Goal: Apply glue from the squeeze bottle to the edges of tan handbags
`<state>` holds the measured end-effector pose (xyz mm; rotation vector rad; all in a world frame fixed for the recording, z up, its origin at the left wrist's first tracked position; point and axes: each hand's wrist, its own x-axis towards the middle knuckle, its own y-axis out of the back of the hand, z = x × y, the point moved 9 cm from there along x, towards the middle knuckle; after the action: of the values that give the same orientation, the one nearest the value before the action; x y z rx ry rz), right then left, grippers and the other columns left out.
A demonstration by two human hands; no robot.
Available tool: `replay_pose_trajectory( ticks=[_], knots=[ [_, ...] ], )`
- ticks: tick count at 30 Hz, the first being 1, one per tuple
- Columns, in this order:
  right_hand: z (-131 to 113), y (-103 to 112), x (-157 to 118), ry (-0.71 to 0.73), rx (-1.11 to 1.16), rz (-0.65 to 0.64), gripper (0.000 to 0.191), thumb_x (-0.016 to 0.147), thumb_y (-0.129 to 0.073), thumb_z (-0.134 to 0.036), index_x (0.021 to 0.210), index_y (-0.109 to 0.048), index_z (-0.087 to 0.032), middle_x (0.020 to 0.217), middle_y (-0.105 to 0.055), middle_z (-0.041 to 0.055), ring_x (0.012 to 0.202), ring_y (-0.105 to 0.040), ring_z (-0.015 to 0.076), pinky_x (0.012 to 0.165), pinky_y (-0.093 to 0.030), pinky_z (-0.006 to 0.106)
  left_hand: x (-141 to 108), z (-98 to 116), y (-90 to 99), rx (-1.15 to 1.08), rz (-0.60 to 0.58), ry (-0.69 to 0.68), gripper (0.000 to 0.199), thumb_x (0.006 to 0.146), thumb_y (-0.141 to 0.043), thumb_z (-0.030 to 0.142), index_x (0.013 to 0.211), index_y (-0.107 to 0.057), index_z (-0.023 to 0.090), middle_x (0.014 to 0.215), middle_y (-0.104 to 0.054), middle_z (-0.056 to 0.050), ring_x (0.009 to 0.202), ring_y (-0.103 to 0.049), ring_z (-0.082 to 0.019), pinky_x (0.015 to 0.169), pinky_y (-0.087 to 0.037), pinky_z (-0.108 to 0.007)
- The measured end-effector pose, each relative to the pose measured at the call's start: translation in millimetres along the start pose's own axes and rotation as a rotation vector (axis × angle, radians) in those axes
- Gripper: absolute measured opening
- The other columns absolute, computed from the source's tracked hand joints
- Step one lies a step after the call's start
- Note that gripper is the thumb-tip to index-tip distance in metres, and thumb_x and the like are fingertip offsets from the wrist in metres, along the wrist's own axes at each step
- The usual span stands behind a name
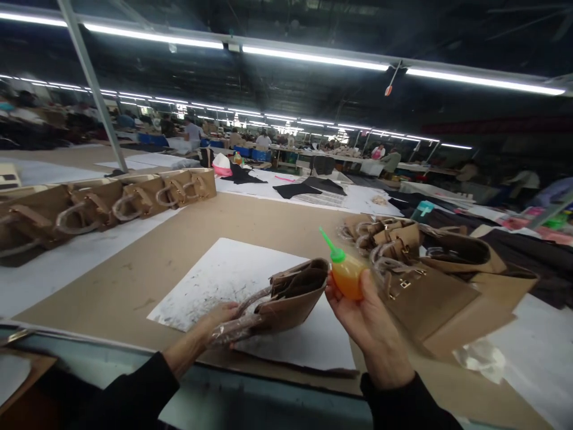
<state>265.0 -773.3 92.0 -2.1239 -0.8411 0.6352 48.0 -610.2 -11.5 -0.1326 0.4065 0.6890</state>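
Observation:
A brown handbag (286, 307) lies tilted on its side above a stained white sheet (215, 275), its opening facing right. My left hand (219, 319) is closed around the bag near its plastic-wrapped handles; part of the fingers is hidden behind them. In my right hand (358, 310) is a squeeze bottle (348, 276) of orange liquid, with a green cap and a thin green nozzle pointing up and to the left. The bottle is close to the bag's open edge; whether they touch I cannot tell.
A row of brown handbags (129, 200) stands at the left. More brown bags (430, 292) are piled at the right, near a teal-lidded container (423, 209). Black cut pieces (298, 188) lie on white paper across the table. Several people are at distant tables.

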Motion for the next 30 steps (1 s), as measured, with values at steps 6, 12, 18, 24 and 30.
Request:
replay_pose_trajectory(
  ticks=[6,12,18,24,30],
  knots=[
    [3.5,-23.7,12.5,-0.074,-0.038,-0.023,0.06,0.055,-0.097,-0.034,0.103,-0.068,-0.013,0.105,-0.069,0.0132,0.096,-0.065,0.0283,0.082,-0.057,0.037,9.0,15.5,25.3,0.172,0.112,0.002,0.023,0.061,-0.063,0.037,0.073,-0.062,0.018,0.063,-0.058,0.001,0.062,-0.055,-0.017,0.053,-0.043,-0.024],
    [5.2,-41.2,24.3,-0.033,-0.077,-0.021,0.063,0.055,-0.095,-0.045,0.103,-0.067,-0.015,0.098,-0.069,0.0107,0.091,-0.065,0.0285,0.081,-0.057,0.046,-24.7,84.1,22.6,0.401,0.415,-0.39,0.023,0.08,-0.05,0.04,0.082,-0.06,0.019,0.081,-0.063,-0.005,0.076,-0.056,-0.021,0.072,-0.043,-0.031],
    [8.2,-49.5,26.6,-0.007,-0.116,-0.004,0.062,0.051,-0.097,-0.043,0.099,-0.068,-0.016,0.095,-0.069,0.0085,0.088,-0.064,0.0268,0.078,-0.057,0.043,-37.6,138.6,-48.4,0.686,0.165,-0.585,0.023,0.083,-0.052,0.04,0.077,-0.065,0.021,0.078,-0.067,-0.006,0.072,-0.059,-0.021,0.065,-0.039,-0.03],
    [7.7,-55.9,26.7,-0.019,-0.139,-0.014,0.061,0.051,-0.096,-0.043,0.097,-0.068,-0.016,0.093,-0.07,0.0081,0.088,-0.064,0.0279,0.076,-0.057,0.046,14.5,148.2,-92.2,0.951,-0.06,-0.393,0.015,0.066,-0.058,0.021,0.075,-0.069,0.019,0.072,-0.068,-0.01,0.064,-0.062,-0.026,0.053,-0.037,-0.03],
    [11.1,-58.8,38.9,-0.022,-0.153,-0.012,0.062,0.046,-0.098,-0.041,0.094,-0.069,-0.018,0.09,-0.071,0.0062,0.084,-0.065,0.0267,0.072,-0.058,0.044,22.6,158.3,-102.9,1.116,-0.006,-0.377,0.027,0.07,-0.054,0.031,0.087,-0.07,0.019,0.087,-0.072,-0.011,0.077,-0.067,-0.028,0.058,-0.043,-0.03]
  ],
)
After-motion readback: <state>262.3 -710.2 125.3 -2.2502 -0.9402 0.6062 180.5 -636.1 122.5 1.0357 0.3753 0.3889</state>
